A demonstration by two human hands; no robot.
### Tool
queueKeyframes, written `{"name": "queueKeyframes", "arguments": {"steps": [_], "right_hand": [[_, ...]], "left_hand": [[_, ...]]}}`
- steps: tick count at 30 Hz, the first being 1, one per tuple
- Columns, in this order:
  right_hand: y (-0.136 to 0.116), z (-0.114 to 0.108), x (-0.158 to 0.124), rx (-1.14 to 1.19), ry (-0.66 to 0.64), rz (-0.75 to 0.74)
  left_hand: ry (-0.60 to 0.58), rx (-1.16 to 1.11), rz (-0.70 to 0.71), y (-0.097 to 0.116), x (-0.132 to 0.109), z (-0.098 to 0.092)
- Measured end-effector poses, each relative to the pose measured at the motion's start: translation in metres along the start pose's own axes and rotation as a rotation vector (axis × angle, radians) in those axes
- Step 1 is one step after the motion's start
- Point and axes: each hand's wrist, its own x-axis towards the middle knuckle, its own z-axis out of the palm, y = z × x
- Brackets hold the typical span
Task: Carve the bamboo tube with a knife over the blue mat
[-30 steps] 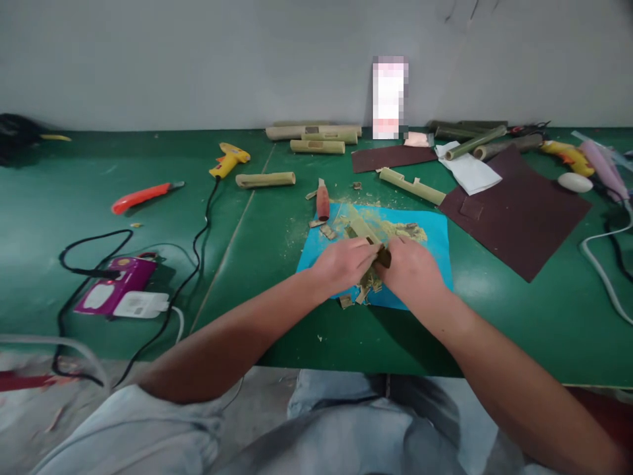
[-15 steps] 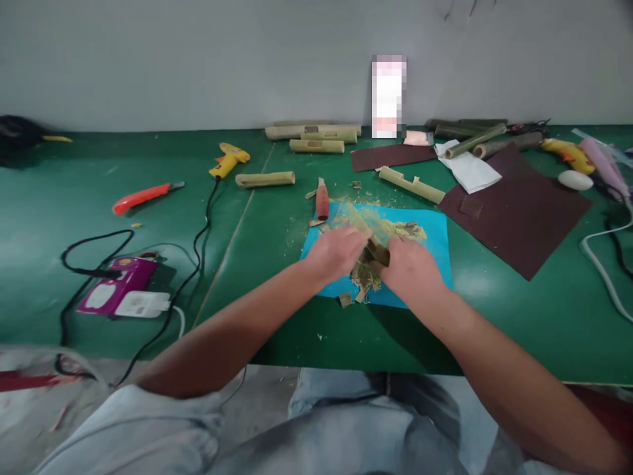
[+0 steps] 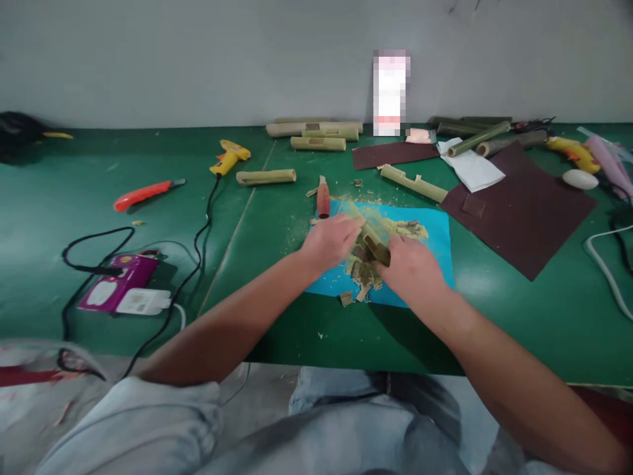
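Note:
A short bamboo tube (image 3: 374, 243) with a cut-out opening is held at a slant above a blue sheet (image 3: 438, 264). My right hand (image 3: 413, 264) is closed round its near end. My left hand (image 3: 331, 243) is closed at the far end, its fingertips against the bamboo; whether something small sits under them is hidden. Beneath the tube lies a pile of bamboo chips and shavings (image 3: 363, 274), with pale dust (image 3: 410, 229) beyond it. A red-handled knife (image 3: 323, 200) rests just past my left hand.
More bamboo tubes (image 3: 318, 144) lie along the wall, another (image 3: 415, 185) near brown sandpaper (image 3: 529, 218). A yellow glue gun (image 3: 230, 158), a red utility knife (image 3: 146, 194) and a purple power strip (image 3: 116, 284) with cables are on the left. A white cloth (image 3: 472, 168) lies right.
My left hand has shifted slightly left and toward the table's front along the tube, and more of the tube's opening shows. My right hand keeps its grip.

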Motion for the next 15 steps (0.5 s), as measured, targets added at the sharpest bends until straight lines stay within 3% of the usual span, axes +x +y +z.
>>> {"name": "queueKeyframes", "arguments": {"steps": [3,7,11,15], "right_hand": [[0.0003,0.0,0.0002,0.003,0.002,-0.005],[0.001,0.0002,0.0011,0.005,0.006,0.0],[0.0019,0.0004,0.0016,0.0,-0.006,-0.001],[0.0025,0.0005,0.002,0.0,-0.012,0.018]], "left_hand": [[-0.085,-0.021,0.078,0.0074,-0.0031,0.0017],[-0.009,0.009,0.05,0.0118,-0.006,0.0034],[-0.099,-0.009,0.087,0.0114,-0.0059,0.0034],[0.007,0.021,0.029,0.009,-0.0042,0.0033]]}}
